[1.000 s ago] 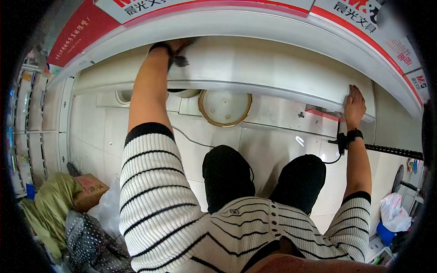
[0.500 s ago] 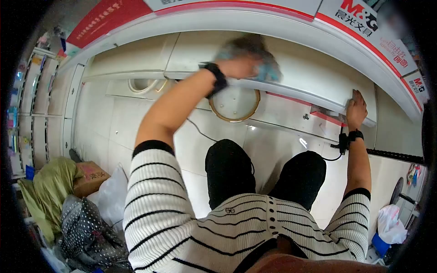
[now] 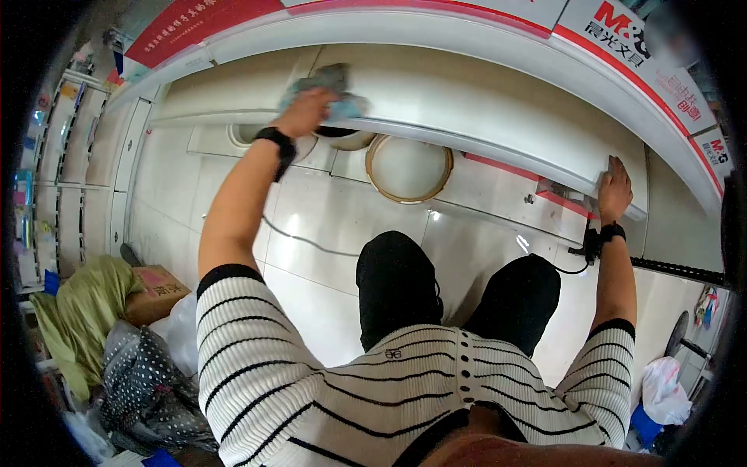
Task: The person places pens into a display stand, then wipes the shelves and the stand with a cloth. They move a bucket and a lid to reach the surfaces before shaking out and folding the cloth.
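My left hand (image 3: 306,113) presses a blue-grey cloth (image 3: 327,84) onto the top of a long white shelf (image 3: 482,109), near its front edge. My right hand (image 3: 615,189) grips the right end of that shelf's front edge, fingers curled over it. Both wrists wear black bands, and a black cable hangs from the right one. My striped sleeves and black trousers fill the lower part of the view.
A red and white sign band (image 3: 622,39) runs above the shelf. Below it, a round gold-rimmed lid (image 3: 408,167) and bowls stand on the white tiled floor (image 3: 327,226). Bags and a cardboard box (image 3: 156,288) lie at the left, plastic bags (image 3: 665,385) at the right.
My left hand swept the cloth along the shelf, rightward to the middle and then back toward the left. My right hand stayed on the shelf's right end.
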{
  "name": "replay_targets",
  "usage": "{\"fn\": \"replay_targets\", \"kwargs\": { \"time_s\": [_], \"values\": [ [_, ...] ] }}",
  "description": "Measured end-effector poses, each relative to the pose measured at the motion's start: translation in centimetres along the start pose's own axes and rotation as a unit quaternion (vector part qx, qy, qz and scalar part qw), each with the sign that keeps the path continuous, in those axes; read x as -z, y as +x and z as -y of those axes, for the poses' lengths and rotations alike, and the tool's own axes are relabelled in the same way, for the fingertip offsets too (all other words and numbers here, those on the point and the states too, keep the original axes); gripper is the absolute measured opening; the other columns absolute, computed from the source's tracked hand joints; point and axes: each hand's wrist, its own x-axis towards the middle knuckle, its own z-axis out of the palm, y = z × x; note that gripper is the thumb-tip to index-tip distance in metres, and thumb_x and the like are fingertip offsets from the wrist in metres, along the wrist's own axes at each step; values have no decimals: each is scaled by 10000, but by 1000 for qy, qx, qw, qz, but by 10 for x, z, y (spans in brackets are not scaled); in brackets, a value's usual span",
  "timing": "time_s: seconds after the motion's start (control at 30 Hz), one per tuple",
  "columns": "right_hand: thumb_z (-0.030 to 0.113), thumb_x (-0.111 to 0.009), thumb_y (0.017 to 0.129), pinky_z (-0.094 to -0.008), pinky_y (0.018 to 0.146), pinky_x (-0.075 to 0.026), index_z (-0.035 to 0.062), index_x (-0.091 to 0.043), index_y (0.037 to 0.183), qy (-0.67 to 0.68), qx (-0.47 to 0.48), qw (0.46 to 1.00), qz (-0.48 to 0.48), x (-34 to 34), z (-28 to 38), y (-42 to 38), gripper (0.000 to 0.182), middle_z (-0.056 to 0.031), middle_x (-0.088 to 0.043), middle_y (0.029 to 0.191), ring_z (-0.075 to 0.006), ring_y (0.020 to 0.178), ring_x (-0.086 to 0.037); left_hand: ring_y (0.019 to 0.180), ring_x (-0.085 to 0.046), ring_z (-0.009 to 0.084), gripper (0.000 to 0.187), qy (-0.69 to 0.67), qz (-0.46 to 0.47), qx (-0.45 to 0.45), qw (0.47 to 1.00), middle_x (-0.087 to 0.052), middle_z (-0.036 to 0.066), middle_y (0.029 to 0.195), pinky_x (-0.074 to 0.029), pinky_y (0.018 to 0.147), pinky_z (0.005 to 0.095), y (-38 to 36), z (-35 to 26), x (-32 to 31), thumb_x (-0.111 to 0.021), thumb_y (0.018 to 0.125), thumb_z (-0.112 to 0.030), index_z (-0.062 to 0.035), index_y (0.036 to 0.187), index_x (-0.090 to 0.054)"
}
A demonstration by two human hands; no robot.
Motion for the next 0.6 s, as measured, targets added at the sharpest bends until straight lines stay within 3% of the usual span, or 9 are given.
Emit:
{"fn": "replay_targets", "kwargs": {
  "time_s": [0.03, 0.07, 0.1, 0.23, 0.33, 0.4, 0.5, 0.53, 0.6],
  "values": [
    [219, -407, 884, -439, 980, -374, 214, -499, 1310, 0, -3, 1000, 2, 3, 3, 1, 436, -20, -478, 1369, -246, 1224, -461, 1059, -530, 354, 341, -50, 34, 167, 984, -559, 153, 1134, -436, 911, 430, -11, 11, 15, -546, 830, -50, -112, 1164, -579],
    [220, -413, 880, -444, 972, -379, 213, -503, 1305, 12, -22, 999, 21, 8, 7, 3, 435, -25, -484, 1361, -250, 1220, -465, 1054, -534, 364, 321, 157, 37, 72, 984, -557, 165, 1137, -440, 902, 435, -23, 70, 5, -533, 850, -79, -116, 1165, -579],
    [220, -419, 875, -449, 965, -385, 211, -508, 1299, 24, -41, 998, 39, 11, 9, 4, 433, -31, -490, 1354, -254, 1215, -470, 1046, -535, 372, 324, 66, 11, 136, 989, -557, 176, 1132, -436, 899, 440, -25, 53, 16, -547, 847, -102, -117, 1170, -572],
    [232, -427, 869, -464, 956, -388, 204, -506, 1296, 21, -9, 1000, 10, 10, 8, 2, 436, -49, -499, 1340, -262, 1208, -475, 1052, -532, 382, 324, 147, 33, 173, 973, -562, 180, 1117, -428, 906, 446, -9, 20, 16, -569, 847, -125, -103, 1170, -564],
    [245, -429, 863, -479, 953, -383, 196, -489, 1306, 40, -31, 998, 27, 13, 11, 1, 450, -58, -495, 1343, -270, 1206, -474, 1070, -528, 379, 310, 48, -5, 80, 996, -565, 184, 1126, -422, 918, 441, 1, 5, 6, -576, 856, -136, -73, 1159, -557],
    [247, -428, 858, -486, 949, -381, 190, -478, 1312, 3, -29, 1000, 5, 10, 12, 0, 460, -61, -501, 1337, -275, 1205, -473, 1081, -527, 372, 299, -55, -50, 29, 997, -566, 187, 1147, -420, 929, 428, 13, -46, -9, -573, 865, -139, -44, 1148, -553],
    [243, -426, 855, -484, 956, -375, 190, -475, 1313, -23, -37, 999, 3, -8, 3, 3, 464, -56, -500, 1338, -277, 1206, -473, 1142, -504, 347, 330, -157, 0, -29, 987, -548, 184, 1209, -394, 970, 431, 45, -144, -20, -570, 885, -160, -37, 1189, -528],
    [243, -426, 855, -484, 956, -375, 190, -475, 1313, -21, -35, 999, 1, -6, 5, 4, 464, -56, -500, 1338, -277, 1206, -473, 1152, -496, 346, 327, -131, -32, -96, 986, -553, 173, 1201, -387, 973, 447, 56, -164, -39, -557, 902, -201, -47, 1189, -532],
    [251, -424, 865, -486, 972, -365, 193, -459, 1329, -9, -33, 999, 13, 6, 10, 1, 470, -53, -497, 1341, -280, 1206, -472, 1139, -494, 342, 341, -80, -40, -127, 988, -553, 155, 1173, -380, 974, 445, 75, -215, -56, -534, 914, -235, -58, 1205, -536]
  ]
}}
